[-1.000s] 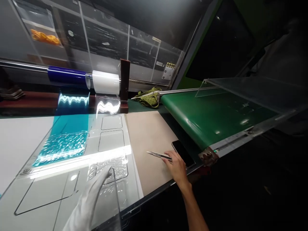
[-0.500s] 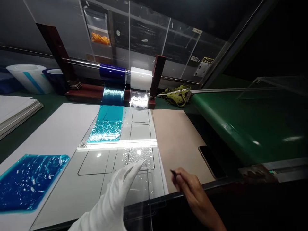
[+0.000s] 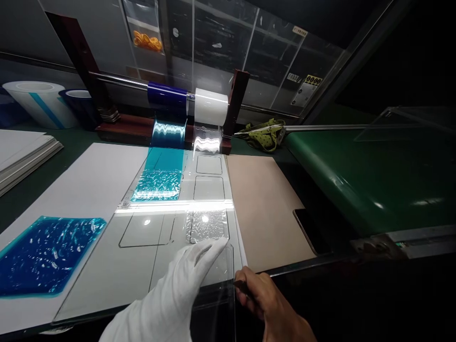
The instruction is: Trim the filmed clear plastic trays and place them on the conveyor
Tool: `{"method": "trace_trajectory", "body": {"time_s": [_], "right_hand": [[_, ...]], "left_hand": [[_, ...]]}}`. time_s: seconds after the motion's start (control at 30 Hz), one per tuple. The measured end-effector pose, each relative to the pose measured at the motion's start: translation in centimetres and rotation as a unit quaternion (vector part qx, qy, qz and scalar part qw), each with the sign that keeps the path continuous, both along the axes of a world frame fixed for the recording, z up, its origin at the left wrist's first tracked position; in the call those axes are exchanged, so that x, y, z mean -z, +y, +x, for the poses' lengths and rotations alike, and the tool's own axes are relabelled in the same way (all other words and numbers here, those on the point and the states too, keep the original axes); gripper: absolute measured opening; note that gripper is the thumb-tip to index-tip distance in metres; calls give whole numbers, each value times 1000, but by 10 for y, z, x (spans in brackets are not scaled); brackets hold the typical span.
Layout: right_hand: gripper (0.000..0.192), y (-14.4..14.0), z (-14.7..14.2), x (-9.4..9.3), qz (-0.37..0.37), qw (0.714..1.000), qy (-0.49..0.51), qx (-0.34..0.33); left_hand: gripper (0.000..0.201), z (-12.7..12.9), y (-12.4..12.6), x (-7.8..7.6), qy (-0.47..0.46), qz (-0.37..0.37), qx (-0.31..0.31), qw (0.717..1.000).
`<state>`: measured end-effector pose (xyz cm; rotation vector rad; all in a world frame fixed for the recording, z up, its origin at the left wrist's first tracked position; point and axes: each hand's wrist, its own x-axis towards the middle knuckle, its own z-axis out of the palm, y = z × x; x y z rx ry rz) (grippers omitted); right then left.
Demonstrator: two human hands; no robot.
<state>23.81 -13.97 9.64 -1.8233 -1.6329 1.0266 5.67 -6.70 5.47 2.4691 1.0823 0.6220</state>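
Observation:
My left hand [image 3: 174, 280], in a white glove, is closed on a clear, thin-edged panel [image 3: 219, 289] that reaches past the table's front edge. Its fingertips lie just below a wrinkled piece of clear film [image 3: 208, 226] on the glass sheet [image 3: 107, 270]. Bare and closed, my right hand [image 3: 263, 297] grips a small dark pointed tool [image 3: 242, 286], its tip at the panel's right edge. Most of the tool is hidden in the fingers, so its kind does not show. Black-outlined rounded rectangles show on the glass.
A blue film roll [image 3: 167, 99] and a white roll [image 3: 211, 106] hang on a rod, their strips reaching the glass. Blue film pieces [image 3: 50, 256] lie left. A tan board [image 3: 263, 204], a phone [image 3: 311, 230] and a green conveyor belt [image 3: 374, 175] are on the right.
My right hand has moved left and down, bringing the dark tool to the panel's edge. The left hand and panel have shifted slightly right. The view has tilted a little downward.

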Motion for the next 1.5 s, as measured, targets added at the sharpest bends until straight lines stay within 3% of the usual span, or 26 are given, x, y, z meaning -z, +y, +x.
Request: {"method": "trace_trajectory", "body": {"time_s": [0.23, 0.67, 0.87, 1.03, 1.1, 1.17, 1.23, 1.3, 1.37, 1.5], "right_hand": [[59, -2, 11, 15, 37, 998, 34, -40], [66, -9, 42, 11, 83, 990, 88, -71], [64, -13, 58, 15, 109, 983, 107, -104], [60, -19, 61, 35, 157, 982, 88, -56], [58, -25, 62, 44, 229, 970, 74, -38], [59, -30, 65, 51, 314, 949, 41, 3], [62, -32, 75, 53, 347, 935, -4, 75], [66, -23, 91, 52, 313, 941, -45, 118], [63, -1, 109, 54, 272, 954, -67, 103], [35, 61, 131, 72, 253, 958, -99, 90]], "left_hand": [[77, 14, 0, 5, 11, 11, -10, 1000], [105, 44, 5, -3, 62, 49, 107, 991], [96, 63, 14, 4, 42, 66, 127, 989], [102, 70, 14, -2, 58, 36, 169, 983], [115, 72, 9, -8, 46, 38, 171, 983], [126, 73, 2, -17, 41, 46, 115, 991], [126, 74, -5, -27, 61, 38, 47, 996], [121, 75, -10, -36, 84, 32, 14, 996], [116, 75, -12, -42, 95, 39, 12, 995], [110, 73, -12, -46, 111, 53, 4, 992]]}}
